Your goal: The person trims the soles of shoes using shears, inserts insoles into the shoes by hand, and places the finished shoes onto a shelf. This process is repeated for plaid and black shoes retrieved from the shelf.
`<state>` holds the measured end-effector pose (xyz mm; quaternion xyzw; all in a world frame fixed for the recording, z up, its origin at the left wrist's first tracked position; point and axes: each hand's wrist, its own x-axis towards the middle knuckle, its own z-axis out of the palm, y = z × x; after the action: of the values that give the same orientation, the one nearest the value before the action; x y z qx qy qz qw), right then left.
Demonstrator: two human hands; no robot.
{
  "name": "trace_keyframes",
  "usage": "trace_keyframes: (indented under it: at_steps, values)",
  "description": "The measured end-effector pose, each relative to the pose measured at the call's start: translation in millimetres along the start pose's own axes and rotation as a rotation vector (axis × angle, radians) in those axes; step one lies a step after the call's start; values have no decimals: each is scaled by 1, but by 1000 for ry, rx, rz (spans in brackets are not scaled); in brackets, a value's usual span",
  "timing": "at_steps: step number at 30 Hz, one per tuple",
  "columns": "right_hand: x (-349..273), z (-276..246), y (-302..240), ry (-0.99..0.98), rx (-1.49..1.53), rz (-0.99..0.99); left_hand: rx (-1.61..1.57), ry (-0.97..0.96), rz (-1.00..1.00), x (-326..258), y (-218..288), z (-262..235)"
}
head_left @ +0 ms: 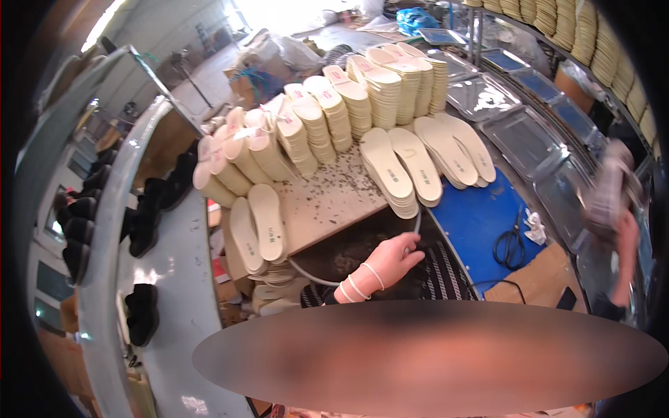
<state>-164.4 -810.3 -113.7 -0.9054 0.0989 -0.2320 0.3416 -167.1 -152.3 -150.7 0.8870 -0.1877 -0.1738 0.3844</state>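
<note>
My left hand (398, 259), with pale bands round its wrist, hovers over my lap near the front edge of the worktable. Its fingers are half curled and apart, and I see nothing in them. At the far right my right hand (626, 228) is raised beside the metal trays, closed round a greyish-brown shoe (610, 182); both are smeared by motion. Cream insoles lie ahead of my left hand: a pile (387, 167), a neighbouring pile (418, 166) and more (449, 153) to the right. Another pair (267, 223) rests at the table's left corner.
Tall stacks of insoles (376, 83) line the table's back. Dark crumbs litter the brown tabletop (327, 209). Black scissors (512, 245) lie on a blue board (481, 216) near cardboard (536, 279). Black shoes (143, 313) stand on the left metal surface (178, 334). Metal trays (526, 136) run along the right.
</note>
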Motion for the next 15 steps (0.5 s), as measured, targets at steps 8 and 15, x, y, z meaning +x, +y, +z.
trace_keyframes:
  at_steps: [8, 15]
  values:
    - [-179, 353, -394, -650, -240, -1015, -660, 1161, -127, -38, -38, 26]
    - [-223, 411, -401, -1072, 213, -564, -211, 1125, -365, -70, -178, 34]
